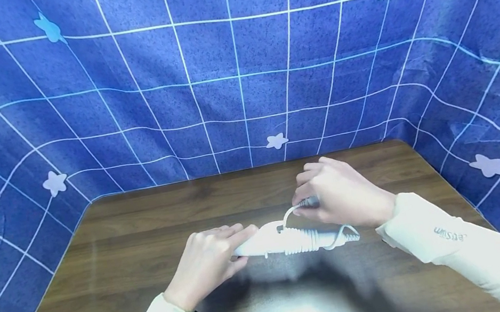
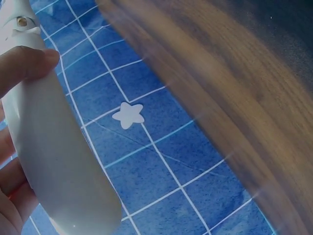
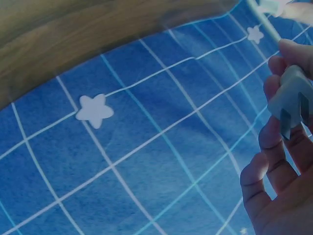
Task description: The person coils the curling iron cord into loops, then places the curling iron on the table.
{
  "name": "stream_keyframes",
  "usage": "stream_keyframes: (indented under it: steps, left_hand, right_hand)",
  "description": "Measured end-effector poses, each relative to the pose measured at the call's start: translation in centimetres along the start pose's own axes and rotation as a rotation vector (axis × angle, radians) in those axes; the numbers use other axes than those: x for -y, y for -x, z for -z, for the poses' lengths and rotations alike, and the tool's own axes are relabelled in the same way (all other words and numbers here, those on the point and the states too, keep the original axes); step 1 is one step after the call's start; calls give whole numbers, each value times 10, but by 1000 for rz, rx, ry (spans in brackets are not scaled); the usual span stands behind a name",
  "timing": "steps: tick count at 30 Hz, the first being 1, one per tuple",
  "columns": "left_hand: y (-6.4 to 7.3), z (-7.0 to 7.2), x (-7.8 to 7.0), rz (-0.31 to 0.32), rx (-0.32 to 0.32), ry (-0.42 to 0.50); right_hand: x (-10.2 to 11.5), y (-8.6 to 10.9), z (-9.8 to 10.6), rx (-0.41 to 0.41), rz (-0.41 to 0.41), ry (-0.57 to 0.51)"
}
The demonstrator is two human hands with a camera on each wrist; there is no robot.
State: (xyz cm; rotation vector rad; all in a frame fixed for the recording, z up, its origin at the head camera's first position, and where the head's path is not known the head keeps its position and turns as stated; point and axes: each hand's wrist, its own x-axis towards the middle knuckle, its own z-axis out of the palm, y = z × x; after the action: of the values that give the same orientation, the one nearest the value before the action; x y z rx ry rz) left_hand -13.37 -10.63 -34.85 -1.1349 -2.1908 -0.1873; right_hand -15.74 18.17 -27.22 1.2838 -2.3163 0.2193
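Observation:
A long white hand-held electric appliance (image 1: 262, 240) is held above the wooden table; its exact kind is not plain. My left hand (image 1: 211, 256) grips its broad, rounded left end, with the thumb across the smooth body (image 2: 61, 142) in the left wrist view. White cord (image 1: 300, 240) is wound in several turns about the narrower right part, and a loop of it hangs near the right tip. My right hand (image 1: 338, 191), up and to the right, pinches the plug (image 3: 292, 100), whose two flat prongs show in the right wrist view. A short free length of cord joins plug and coils.
The brown wooden table (image 1: 142, 215) lies under both hands. A blue cloth (image 1: 240, 92) with white grid lines and stars hangs behind it and at both sides. Bright glare falls on the table's front, with dark shadows beside it.

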Motion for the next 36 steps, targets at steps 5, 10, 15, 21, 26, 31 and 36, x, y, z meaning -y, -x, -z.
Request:
stream_keyframes:
  steps: [5, 10, 15, 21, 26, 31, 36]
  left_hand:
    - [-1, -1, -2, 51, 4, -4]
    - [-3, -3, -6, 100, 8, -19]
    - [-5, -7, -7, 170, -14, -20]
    - [-6, -12, -5, 261, -4, -19]
    - [-6, -15, -3, 332, 15, -5]
    - [-6, -19, -2, 388, 51, 30]
    - [-7, -25, -4, 415, 86, 71]
  right_hand:
    - [12, -1, 1, -32, 41, 39]
    - [22, -1, -3, -53, 34, 71]
    - [32, 2, -14, -99, -52, 25]
    - [40, 14, -29, -106, -179, -97]
    - [42, 23, -42, -134, -218, -127]
    - [44, 28, -56, -155, -291, -185]
    - [46, 32, -68, -142, -388, -280]
